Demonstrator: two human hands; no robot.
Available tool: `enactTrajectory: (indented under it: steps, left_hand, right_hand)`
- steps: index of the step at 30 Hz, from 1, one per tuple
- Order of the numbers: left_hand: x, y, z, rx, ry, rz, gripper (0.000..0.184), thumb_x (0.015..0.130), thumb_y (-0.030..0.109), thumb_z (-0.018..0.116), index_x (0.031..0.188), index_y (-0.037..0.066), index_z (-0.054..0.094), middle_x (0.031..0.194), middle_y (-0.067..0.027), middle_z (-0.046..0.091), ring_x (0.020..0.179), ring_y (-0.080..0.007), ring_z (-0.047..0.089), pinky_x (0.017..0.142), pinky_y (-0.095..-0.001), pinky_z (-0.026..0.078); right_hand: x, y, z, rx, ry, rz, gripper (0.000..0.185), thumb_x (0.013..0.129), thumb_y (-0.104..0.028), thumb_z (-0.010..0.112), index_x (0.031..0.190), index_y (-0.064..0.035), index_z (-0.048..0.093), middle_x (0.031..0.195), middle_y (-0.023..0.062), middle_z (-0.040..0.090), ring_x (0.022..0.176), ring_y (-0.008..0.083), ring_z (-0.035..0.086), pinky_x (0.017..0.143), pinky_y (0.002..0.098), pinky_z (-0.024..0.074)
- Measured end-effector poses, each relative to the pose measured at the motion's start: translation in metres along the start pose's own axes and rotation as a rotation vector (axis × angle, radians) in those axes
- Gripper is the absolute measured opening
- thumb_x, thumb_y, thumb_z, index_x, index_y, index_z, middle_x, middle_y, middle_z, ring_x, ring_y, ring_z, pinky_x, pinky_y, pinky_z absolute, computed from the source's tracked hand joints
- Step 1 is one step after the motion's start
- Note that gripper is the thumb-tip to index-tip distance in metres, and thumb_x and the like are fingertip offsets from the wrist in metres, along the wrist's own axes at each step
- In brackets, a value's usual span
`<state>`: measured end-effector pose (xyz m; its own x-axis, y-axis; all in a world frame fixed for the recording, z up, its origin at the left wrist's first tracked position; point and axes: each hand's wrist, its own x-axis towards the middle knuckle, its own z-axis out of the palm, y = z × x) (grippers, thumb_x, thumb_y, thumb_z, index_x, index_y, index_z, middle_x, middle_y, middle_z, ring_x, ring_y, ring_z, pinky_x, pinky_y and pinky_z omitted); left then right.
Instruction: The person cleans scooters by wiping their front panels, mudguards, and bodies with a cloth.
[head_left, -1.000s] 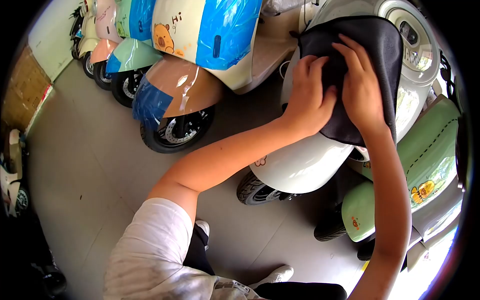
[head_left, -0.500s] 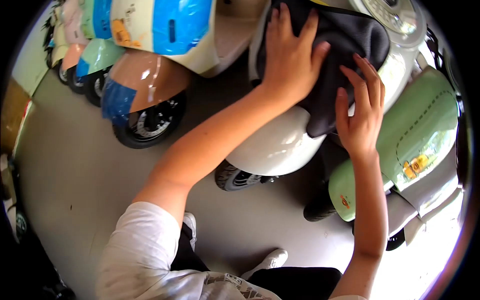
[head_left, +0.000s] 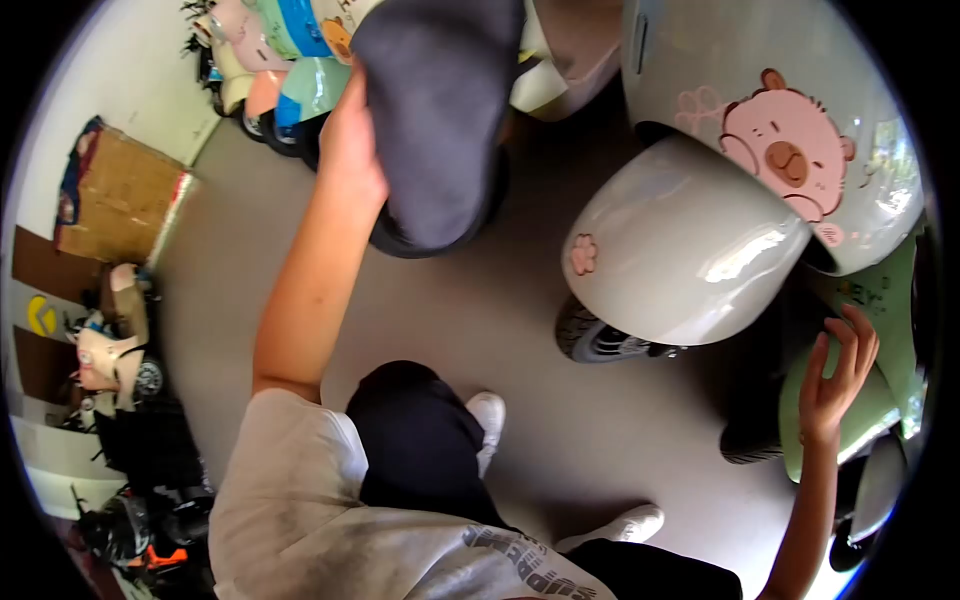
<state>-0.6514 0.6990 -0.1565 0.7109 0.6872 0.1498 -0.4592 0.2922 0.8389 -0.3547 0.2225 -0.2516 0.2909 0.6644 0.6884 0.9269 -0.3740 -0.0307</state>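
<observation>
My left hand (head_left: pixel 352 140) grips the side edge of a dark grey, soft-looking padded piece (head_left: pixel 438 120), whose exact kind I cannot make out. It is held up in the air, its rounded lower end pointing down and its top running out of view. Some of my fingers are hidden behind it. At the right, my right hand (head_left: pixel 840 378) holds nothing, fingers apart, in front of the green scooter (head_left: pixel 862 420). Between my hands stands a light grey scooter (head_left: pixel 690 245) with a pink capybara picture (head_left: pixel 785 150) on its front panel.
More scooters, among them one with a pale green fender (head_left: pixel 315 85), line up at the upper left. Against the left wall are a cardboard sheet (head_left: pixel 125 195) and a small cream scooter (head_left: pixel 112 350). Grey floor (head_left: pixel 240 260) lies around my white shoes (head_left: pixel 486 430).
Both hands were on the dark piece over the light grey scooter's front. Now my left hand has carried it off to the left, baring the capybara picture, and my right hand has let go.
</observation>
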Motion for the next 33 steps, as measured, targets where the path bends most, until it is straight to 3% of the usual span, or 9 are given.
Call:
enactTrajectory:
  steps: [6, 8, 11, 14, 21, 24, 28, 31, 33]
  left_hand:
    - [-0.070, 0.069, -0.087, -0.125, -0.038, -0.102, 0.057, 0.112, 0.039, 0.037, 0.150, -0.002, 0.044, 0.150, -0.0192, 0.053, 0.136, -0.0324, 0.054, 0.116, -0.0449, 0.044]
    - [-0.069, 0.079, -0.071, 0.418, 0.607, 0.227, 0.058, 0.112, 0.041, 0.041, 0.149, -0.003, 0.046, 0.148, -0.0194, 0.055, 0.138, -0.0293, 0.052, 0.119, -0.0414, 0.039]
    - [-0.042, 0.087, -0.137, 0.783, 0.632, 0.507, 0.058, 0.112, 0.042, 0.045, 0.146, -0.005, 0.050, 0.143, -0.0176, 0.060, 0.136, -0.0238, 0.053, 0.118, -0.0357, 0.037]
    - [-0.021, 0.078, -0.179, 1.239, 0.485, 0.382, 0.056, 0.112, 0.039, 0.044, 0.139, -0.009, 0.055, 0.136, -0.0125, 0.063, 0.126, -0.0168, 0.055, 0.111, -0.0309, 0.039]
    - [0.011, 0.062, -0.205, 1.743, 0.332, 0.259, 0.056, 0.107, 0.044, 0.054, 0.139, -0.002, 0.058, 0.128, -0.0191, 0.068, 0.119, -0.0270, 0.063, 0.106, -0.0360, 0.044]
    - [0.018, 0.053, -0.203, 1.893, 0.334, 0.398, 0.058, 0.095, 0.047, 0.069, 0.127, -0.001, 0.066, 0.112, -0.0258, 0.072, 0.107, -0.0413, 0.069, 0.096, -0.0437, 0.050]
    - [0.034, 0.061, -0.220, 1.793, 0.544, 0.473, 0.051, 0.098, 0.041, 0.069, 0.123, -0.003, 0.068, 0.108, -0.0198, 0.075, 0.101, -0.0346, 0.070, 0.093, -0.0400, 0.051]
    - [0.037, 0.067, -0.212, 0.914, 0.434, 0.394, 0.044, 0.103, 0.030, 0.064, 0.125, -0.007, 0.063, 0.104, -0.0122, 0.075, 0.095, -0.0183, 0.065, 0.092, -0.0353, 0.051]
    - [0.039, 0.068, -0.226, 1.205, 0.423, 0.440, 0.045, 0.102, 0.031, 0.065, 0.125, -0.007, 0.063, 0.105, -0.0138, 0.075, 0.097, -0.0201, 0.067, 0.092, -0.0360, 0.051]
  right_hand:
    - [-0.013, -0.006, 0.033, 0.088, -0.108, -0.054, 0.020, 0.089, 0.004, 0.060, 0.109, 0.0004, 0.061, 0.125, 0.0192, 0.059, 0.113, 0.0398, 0.057, 0.099, 0.0481, 0.0447]
    - [-0.006, -0.010, 0.036, 0.091, -0.103, -0.072, 0.020, 0.089, 0.004, 0.060, 0.109, 0.0003, 0.062, 0.126, 0.0191, 0.059, 0.113, 0.0397, 0.057, 0.099, 0.0481, 0.0446]
    - [0.000, -0.009, 0.039, 0.091, -0.097, -0.086, 0.020, 0.089, 0.003, 0.060, 0.109, 0.0000, 0.062, 0.126, 0.0188, 0.059, 0.114, 0.0395, 0.056, 0.099, 0.0480, 0.0445]
    - [0.002, -0.008, 0.038, 0.091, -0.100, -0.077, 0.020, 0.090, 0.003, 0.060, 0.109, -0.0003, 0.062, 0.126, 0.0186, 0.059, 0.114, 0.0393, 0.056, 0.099, 0.0477, 0.0444]
    - [-0.015, 0.001, 0.025, -0.006, -0.117, -0.042, 0.018, 0.091, 0.002, 0.060, 0.108, -0.0001, 0.061, 0.127, 0.0189, 0.059, 0.115, 0.0388, 0.057, 0.099, 0.0479, 0.0442]
    - [-0.019, 0.004, 0.026, 0.000, -0.120, 0.005, 0.016, 0.091, 0.002, 0.060, 0.108, -0.0002, 0.061, 0.127, 0.0188, 0.059, 0.114, 0.0388, 0.057, 0.099, 0.0481, 0.0442]
    - [-0.018, 0.005, 0.029, -0.009, -0.129, 0.001, 0.016, 0.092, 0.002, 0.060, 0.108, -0.0004, 0.061, 0.127, 0.0183, 0.059, 0.114, 0.0388, 0.057, 0.099, 0.0481, 0.0443]
    - [-0.018, 0.003, 0.032, 0.008, -0.132, 0.006, 0.016, 0.092, 0.001, 0.060, 0.107, -0.0004, 0.062, 0.128, 0.0183, 0.059, 0.114, 0.0388, 0.057, 0.099, 0.0480, 0.0445]
    - [-0.016, 0.002, 0.034, -0.004, -0.128, -0.014, 0.015, 0.092, 0.001, 0.060, 0.107, -0.0005, 0.062, 0.127, 0.0185, 0.059, 0.114, 0.0388, 0.057, 0.099, 0.0481, 0.0446]
